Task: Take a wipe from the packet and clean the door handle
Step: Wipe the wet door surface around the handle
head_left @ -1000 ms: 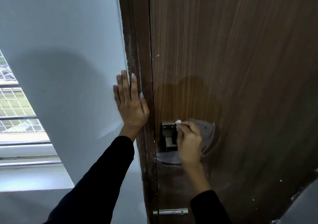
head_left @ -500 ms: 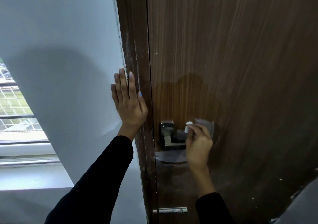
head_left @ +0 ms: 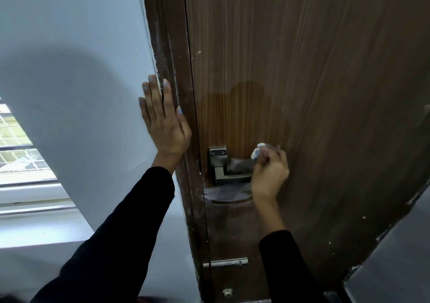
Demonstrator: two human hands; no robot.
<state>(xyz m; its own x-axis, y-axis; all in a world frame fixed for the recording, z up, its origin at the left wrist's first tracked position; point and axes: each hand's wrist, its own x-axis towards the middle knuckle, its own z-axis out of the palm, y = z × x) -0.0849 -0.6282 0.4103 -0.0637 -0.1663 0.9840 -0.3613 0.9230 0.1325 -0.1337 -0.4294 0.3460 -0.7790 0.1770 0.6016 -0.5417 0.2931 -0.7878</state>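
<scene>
A silver door handle (head_left: 224,177) with a square back plate sits low on the brown wooden door (head_left: 302,69). My right hand (head_left: 270,174) is closed around the lever's right end, holding a crumpled white wipe (head_left: 257,151) that pokes out above my fingers. The outer end of the lever is hidden under this hand. My left hand (head_left: 164,123) lies flat with fingers spread on the white wall and the door frame, left of the handle. The wipe packet is not in view.
The dark door frame (head_left: 176,93) runs between the white wall (head_left: 81,69) and the door. A barred window (head_left: 18,153) with a sill lies at the left. A small metal latch (head_left: 225,262) sits below the handle. A grey surface (head_left: 395,256) fills the lower right corner.
My right hand with the wipe has slid rightward along the lever, from beside the back plate to its outer end, uncovering the plate and inner lever. My left hand stays pressed on the wall.
</scene>
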